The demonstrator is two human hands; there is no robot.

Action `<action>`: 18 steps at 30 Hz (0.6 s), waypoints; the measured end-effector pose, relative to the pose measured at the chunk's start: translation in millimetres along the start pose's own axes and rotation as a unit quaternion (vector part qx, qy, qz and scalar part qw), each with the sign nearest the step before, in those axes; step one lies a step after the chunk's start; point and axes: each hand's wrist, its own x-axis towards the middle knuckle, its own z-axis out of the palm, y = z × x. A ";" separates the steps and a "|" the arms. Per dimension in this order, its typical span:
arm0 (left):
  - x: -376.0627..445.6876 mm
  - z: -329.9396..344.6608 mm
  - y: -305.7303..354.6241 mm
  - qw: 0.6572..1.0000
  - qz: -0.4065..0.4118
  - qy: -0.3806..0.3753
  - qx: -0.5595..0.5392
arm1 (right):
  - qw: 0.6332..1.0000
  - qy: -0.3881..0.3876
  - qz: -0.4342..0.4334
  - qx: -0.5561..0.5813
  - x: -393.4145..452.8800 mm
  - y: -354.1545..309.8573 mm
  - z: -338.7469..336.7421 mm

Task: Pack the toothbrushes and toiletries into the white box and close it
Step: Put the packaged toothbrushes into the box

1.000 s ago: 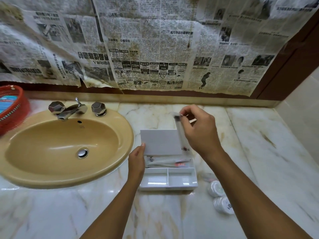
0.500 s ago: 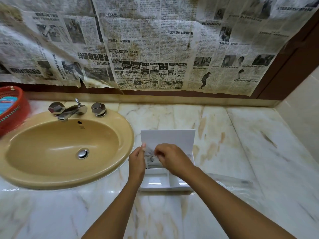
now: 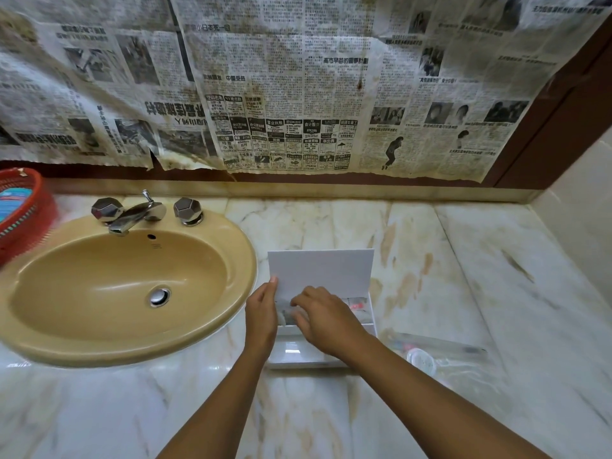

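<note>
The white box [image 3: 321, 270] sits on the marble counter just right of the sink, its lid standing upright at the back. My left hand [image 3: 261, 313] grips the box's left edge. Over the long rear compartment, my right hand [image 3: 326, 321] has its fingers closed on a clear-wrapped toothbrush packet [image 3: 285, 313] lying there. Pink print of packed items [image 3: 357, 305] shows at that compartment's right end. The front compartments are partly hidden by my right wrist. Another clear toothbrush packet [image 3: 443, 346] and a small round white toiletry [image 3: 422, 359] lie on the counter right of the box.
A tan oval sink [image 3: 246, 260] with a chrome faucet [image 3: 132, 215] fills the left. A red basket [image 3: 25, 213] stands at the far left edge. Newspaper covers the back wall, and a tiled side wall [image 3: 583, 220] bounds the counter on the right.
My right hand brought the wrapped toothbrush down from above the box into the rear compartment and now rests on it. My left hand stayed at the box's left edge.
</note>
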 end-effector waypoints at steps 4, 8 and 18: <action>1.1 0.3 -1.0 1.000 0.008 0.008 0.008 | 0.994 -0.082 -0.024 -0.064 -3.7 1.9 15.7; 0.8 0.0 -1.7 1.000 0.014 0.015 0.022 | 0.990 -0.100 -0.027 -0.098 -5.5 1.3 21.9; -5.1 1.6 5.4 1.000 0.008 0.016 0.019 | 0.992 -0.109 -0.013 -0.064 2.0 -6.5 -0.4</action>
